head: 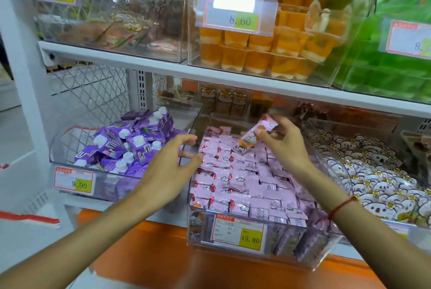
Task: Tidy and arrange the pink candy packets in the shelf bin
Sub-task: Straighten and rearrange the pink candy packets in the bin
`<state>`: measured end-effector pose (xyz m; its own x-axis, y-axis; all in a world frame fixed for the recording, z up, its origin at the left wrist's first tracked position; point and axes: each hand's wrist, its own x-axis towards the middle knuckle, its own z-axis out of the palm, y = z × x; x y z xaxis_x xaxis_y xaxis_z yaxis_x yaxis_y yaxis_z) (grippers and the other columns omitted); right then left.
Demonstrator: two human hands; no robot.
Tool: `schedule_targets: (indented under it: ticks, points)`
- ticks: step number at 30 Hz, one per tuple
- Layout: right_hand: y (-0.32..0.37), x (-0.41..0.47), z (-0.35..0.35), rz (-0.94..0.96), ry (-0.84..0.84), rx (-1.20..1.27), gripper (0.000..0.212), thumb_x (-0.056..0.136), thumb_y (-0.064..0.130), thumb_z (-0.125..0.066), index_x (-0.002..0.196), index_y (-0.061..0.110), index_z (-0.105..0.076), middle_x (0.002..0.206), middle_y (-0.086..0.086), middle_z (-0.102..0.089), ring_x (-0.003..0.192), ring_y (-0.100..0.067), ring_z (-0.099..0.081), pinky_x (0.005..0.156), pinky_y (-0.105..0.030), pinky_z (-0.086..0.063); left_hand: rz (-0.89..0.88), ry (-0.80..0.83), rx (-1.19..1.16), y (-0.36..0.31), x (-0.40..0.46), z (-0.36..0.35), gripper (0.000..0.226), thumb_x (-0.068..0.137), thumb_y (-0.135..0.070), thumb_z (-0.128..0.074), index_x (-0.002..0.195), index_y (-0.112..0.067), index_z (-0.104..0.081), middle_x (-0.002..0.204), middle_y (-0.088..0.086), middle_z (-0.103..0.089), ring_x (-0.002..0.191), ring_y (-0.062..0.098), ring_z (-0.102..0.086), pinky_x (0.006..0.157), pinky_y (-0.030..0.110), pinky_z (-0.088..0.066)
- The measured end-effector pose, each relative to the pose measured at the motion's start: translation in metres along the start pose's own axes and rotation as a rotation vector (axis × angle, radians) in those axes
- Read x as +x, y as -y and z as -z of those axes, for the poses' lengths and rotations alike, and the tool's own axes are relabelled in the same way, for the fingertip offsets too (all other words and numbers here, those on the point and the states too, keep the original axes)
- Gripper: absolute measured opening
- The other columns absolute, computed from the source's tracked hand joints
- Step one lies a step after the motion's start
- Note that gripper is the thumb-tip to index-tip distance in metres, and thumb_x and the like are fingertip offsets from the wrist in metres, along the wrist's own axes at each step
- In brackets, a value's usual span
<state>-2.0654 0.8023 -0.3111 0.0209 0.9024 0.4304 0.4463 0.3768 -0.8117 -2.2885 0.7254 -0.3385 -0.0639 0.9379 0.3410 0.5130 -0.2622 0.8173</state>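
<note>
Right hand (283, 146) pinches one pink packet (256, 134), held tilted above the far end of the clear bin (303, 263). Left hand (168, 167), fingers spread, touches the bin's left wall. Pink candy packets (235, 186) fill the bin in rows. Purple cartons (130, 144) sit in the bin alongside on the left.

purple cartons (130, 146) left bin; orange jelly cups (263, 55) above; price tag (238, 14) 8.60.

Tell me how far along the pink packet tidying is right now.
Mostly done: the pink candy packets in the clear bin lie in fairly neat overlapping rows on the left and front. In hand: the right hand pinches one packet above the back of the pile, while the left hand rests open at the bin's left wall. Left: placing that packet and straightening the looser right side.
</note>
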Motion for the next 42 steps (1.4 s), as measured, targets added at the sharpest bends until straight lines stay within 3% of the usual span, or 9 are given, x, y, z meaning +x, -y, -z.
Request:
schedule_targets:
  ticks: [6, 11, 17, 22, 26, 31, 35, 38, 42]
  points:
    - [0.009, 0.019, 0.0, 0.088, 0.233, -0.134, 0.044, 0.088, 0.014, -0.065, 0.13, 0.012, -0.053, 0.095, 0.003, -0.065, 0.078, -0.007, -0.058, 0.068, -0.009, -0.045, 0.069, 0.007, -0.103, 0.002, 0.003, -0.004, 0.024, 0.091, -0.021, -0.06, 0.115, -0.024, -0.059, 0.108, -0.019, -0.06, 0.087, -0.013, -0.054, 0.074, 0.006, -0.041]
    - [0.015, 0.026, 0.003, 0.102, 0.482, -0.249, 0.048, 0.086, 0.017, -0.067, 0.132, 0.011, -0.051, 0.105, -0.008, -0.066, 0.088, -0.018, -0.064, 0.077, -0.025, -0.051, 0.087, 0.014, -0.132, 0.002, 0.001, -0.006, 0.024, 0.092, -0.021, -0.058, 0.114, -0.028, -0.057, 0.1, -0.028, -0.056, 0.075, -0.024, -0.051, 0.066, -0.002, -0.038]
    - [-0.006, 0.009, -0.03, 0.137, 0.3, -0.449, 0.04, 0.082, 0.019, -0.073, 0.114, 0.013, -0.05, 0.081, 0.0, -0.061, 0.063, -0.012, -0.059, 0.055, -0.018, -0.044, 0.088, 0.024, -0.142, 0.001, 0.001, -0.005, 0.023, 0.092, -0.021, -0.058, 0.114, -0.028, -0.056, 0.101, -0.029, -0.054, 0.075, -0.025, -0.051, 0.068, -0.002, -0.039]
    - [-0.019, 0.004, -0.03, 0.208, 0.283, -0.531, 0.017, 0.09, 0.022, -0.062, 0.099, 0.009, -0.068, 0.093, -0.004, -0.068, 0.078, -0.014, -0.056, 0.066, -0.019, -0.035, 0.076, 0.036, -0.142, 0.004, 0.002, -0.005, 0.023, 0.092, -0.023, -0.058, 0.114, -0.029, -0.056, 0.101, -0.031, -0.054, 0.075, -0.027, -0.05, 0.067, -0.001, -0.039]
    - [-0.026, 0.001, -0.021, 0.262, 0.426, -0.616, 0.032, 0.099, 0.022, -0.045, 0.089, 0.001, -0.067, 0.101, -0.01, -0.066, 0.093, -0.024, -0.055, 0.083, -0.027, -0.038, 0.069, 0.046, -0.135, 0.005, 0.003, -0.005, 0.022, 0.092, -0.025, -0.058, 0.113, -0.03, -0.057, 0.101, -0.03, -0.055, 0.079, -0.021, -0.053, 0.066, 0.001, -0.041]
    - [-0.026, -0.004, -0.016, 0.194, 0.563, -0.69, 0.042, 0.103, 0.031, -0.031, 0.124, 0.008, -0.058, 0.138, -0.006, -0.048, 0.125, -0.028, -0.034, 0.107, -0.037, -0.027, 0.054, -0.003, 0.038, -0.002, 0.007, -0.001, 0.022, 0.088, -0.024, -0.061, 0.109, -0.033, -0.058, 0.101, -0.021, -0.06, 0.09, -0.004, -0.057, 0.071, 0.018, -0.044]
    - [-0.022, -0.012, -0.011, 0.263, 0.377, -0.631, 0.037, 0.101, 0.028, -0.038, 0.133, 0.014, -0.05, 0.136, -0.007, -0.05, 0.124, -0.024, -0.039, 0.1, -0.031, -0.032, -0.102, -0.051, 0.225, -0.019, 0.029, 0.0, 0.028, 0.085, -0.022, -0.065, 0.111, -0.03, -0.059, 0.1, -0.015, -0.062, 0.091, 0.004, -0.058, 0.072, 0.02, -0.043]
    - [-0.024, -0.015, -0.005, 0.32, 0.299, -0.722, 0.04, 0.099, 0.032, -0.039, 0.135, 0.018, -0.049, 0.139, -0.003, -0.048, 0.126, -0.023, -0.04, 0.101, -0.033, -0.035, -0.185, 0.101, 0.311, -0.031, 0.065, -0.012, 0.022, 0.087, -0.018, -0.064, 0.105, -0.03, -0.063, 0.095, -0.013, -0.065, 0.085, 0.002, -0.059, 0.068, 0.017, -0.044]
    - [-0.032, -0.018, -0.004, 0.197, 0.471, -0.768, 0.044, 0.1, 0.039, -0.032, 0.142, 0.027, -0.04, 0.149, 0.0, -0.037, 0.133, -0.023, -0.035, 0.108, -0.035, -0.03, -0.191, 0.362, 0.554, -0.032, 0.115, -0.042, 0.028, 0.092, -0.024, -0.058, 0.119, -0.024, -0.064, 0.118, -0.004, -0.065, 0.102, 0.011, -0.06, 0.083, 0.024, -0.047]
